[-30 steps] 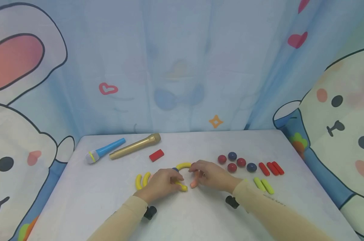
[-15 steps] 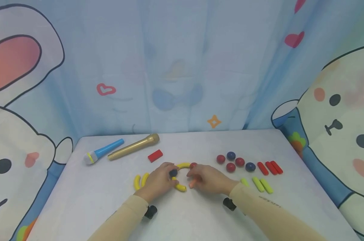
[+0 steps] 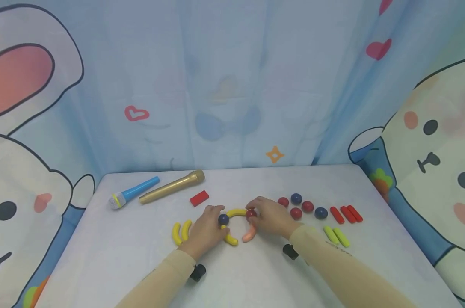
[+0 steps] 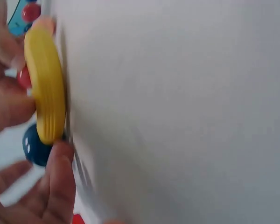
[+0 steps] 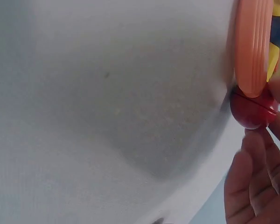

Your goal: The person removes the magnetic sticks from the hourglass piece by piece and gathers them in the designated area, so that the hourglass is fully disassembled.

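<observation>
A ring of curved sticks and balls, open at the near side, lies mid-table. My left hand (image 3: pixel 206 230) is at its left side, thumb on the lower yellow curved stick (image 4: pixel 47 88), fingertips by its end and the blue ball (image 3: pixel 223 219). The red ball (image 5: pixel 253 111) is pinched between my right hand's (image 3: pixel 270 217) thumb and fingertips. From that ball an orange curved stick (image 3: pixel 249 233) runs toward the front. Another yellow curved stick (image 3: pixel 237 212) bridges the two balls at the back. My left hand partly covers the lower yellow stick in the head view.
Two loose yellow curved sticks (image 3: pixel 176 233) lie left of my left hand. Behind are a blue toy microphone (image 3: pixel 140 188), a gold microphone (image 3: pixel 172 187) and a red block (image 3: pixel 199 198). Rightward lie several balls (image 3: pixel 307 207), red straight sticks (image 3: pixel 348 214) and lime sticks (image 3: pixel 336 236).
My right hand has moved up from the orange stick to the red ball. My left fingers have drawn back from the blue ball, which shows more fully now.
</observation>
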Motion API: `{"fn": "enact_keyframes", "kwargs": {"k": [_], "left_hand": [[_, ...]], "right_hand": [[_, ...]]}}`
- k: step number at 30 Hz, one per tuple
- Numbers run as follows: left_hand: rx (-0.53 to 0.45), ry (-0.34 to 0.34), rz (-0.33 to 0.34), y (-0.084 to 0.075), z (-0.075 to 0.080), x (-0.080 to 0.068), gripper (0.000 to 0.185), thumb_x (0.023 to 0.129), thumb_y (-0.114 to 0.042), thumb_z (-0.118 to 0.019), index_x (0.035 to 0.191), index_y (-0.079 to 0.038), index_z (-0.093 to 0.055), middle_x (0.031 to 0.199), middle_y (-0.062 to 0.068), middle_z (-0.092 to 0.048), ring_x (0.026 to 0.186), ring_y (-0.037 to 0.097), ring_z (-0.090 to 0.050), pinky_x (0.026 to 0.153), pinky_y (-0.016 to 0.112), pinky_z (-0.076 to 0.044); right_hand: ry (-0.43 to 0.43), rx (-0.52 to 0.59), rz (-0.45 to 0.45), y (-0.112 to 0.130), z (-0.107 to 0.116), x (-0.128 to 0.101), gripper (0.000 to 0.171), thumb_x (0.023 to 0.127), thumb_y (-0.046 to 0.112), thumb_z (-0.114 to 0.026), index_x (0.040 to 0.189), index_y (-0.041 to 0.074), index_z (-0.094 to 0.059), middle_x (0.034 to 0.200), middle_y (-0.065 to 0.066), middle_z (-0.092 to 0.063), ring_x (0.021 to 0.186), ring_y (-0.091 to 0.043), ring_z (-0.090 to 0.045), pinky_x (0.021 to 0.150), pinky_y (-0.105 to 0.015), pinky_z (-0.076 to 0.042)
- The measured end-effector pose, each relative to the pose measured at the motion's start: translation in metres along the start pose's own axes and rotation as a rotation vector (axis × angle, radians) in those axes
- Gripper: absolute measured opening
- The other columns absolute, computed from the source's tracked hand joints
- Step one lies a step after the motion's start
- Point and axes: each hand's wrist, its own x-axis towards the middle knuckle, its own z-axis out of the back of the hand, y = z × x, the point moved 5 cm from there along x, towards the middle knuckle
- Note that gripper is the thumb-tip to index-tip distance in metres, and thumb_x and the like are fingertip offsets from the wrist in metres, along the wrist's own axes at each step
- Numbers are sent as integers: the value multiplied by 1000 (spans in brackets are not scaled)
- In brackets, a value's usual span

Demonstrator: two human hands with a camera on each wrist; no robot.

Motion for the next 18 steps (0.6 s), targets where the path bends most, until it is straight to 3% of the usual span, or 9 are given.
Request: {"fn": "enact_keyframes", "kwargs": {"k": [3, 7, 8, 11, 14, 18], "left_hand": [[6, -12, 73, 1, -3, -2, 70, 82, -34, -83, 139, -7, -53, 122, 13, -58, 101, 25, -63, 91, 42, -53], [-24, 15, 126, 1, -6, -4, 73, 81, -37, -84, 139, -5, -53, 123, 14, -64, 109, 28, -63, 94, 45, -51], [-34, 19, 128, 0, -6, -4, 72, 81, -35, -84, 138, -4, -53, 122, 14, -65, 110, 28, -63, 94, 45, -51], [-50, 15, 128, 1, -3, -5, 69, 80, -27, -84, 137, -5, -53, 102, 8, -67, 92, 22, -64, 83, 39, -54], [-69, -3, 119, 3, 0, -6, 65, 80, -21, -84, 135, -6, -54, 84, -1, -60, 74, 16, -56, 70, 33, -50], [-119, -16, 114, 7, 0, -7, 54, 80, -20, -84, 124, -8, -56, 83, -3, -58, 72, 14, -54, 67, 31, -48]], "right_hand": [[9, 32, 30, 3, -2, 2, 35, 85, 27, -80, 118, 22, -70, 118, 5, -65, 111, -18, -60, 95, -40, -50], [51, 99, 85, 12, -4, 7, 36, 85, 23, -80, 120, 20, -69, 109, 7, -64, 95, -13, -57, 88, -33, -50], [58, 110, 92, 14, -4, 7, 36, 85, 22, -79, 120, 19, -69, 106, 8, -64, 91, -12, -56, 85, -32, -49], [61, 100, 91, 14, -7, 8, 37, 85, 20, -79, 121, 20, -69, 97, 9, -60, 84, -10, -53, 78, -29, -47], [58, 110, 89, 12, -11, 7, 36, 85, 19, -79, 120, 21, -69, 96, 11, -58, 82, -10, -53, 75, -28, -47], [62, 145, 93, 9, -15, 5, 37, 86, 17, -78, 122, 21, -68, 99, 11, -57, 82, -10, -53, 75, -29, -47]]}}
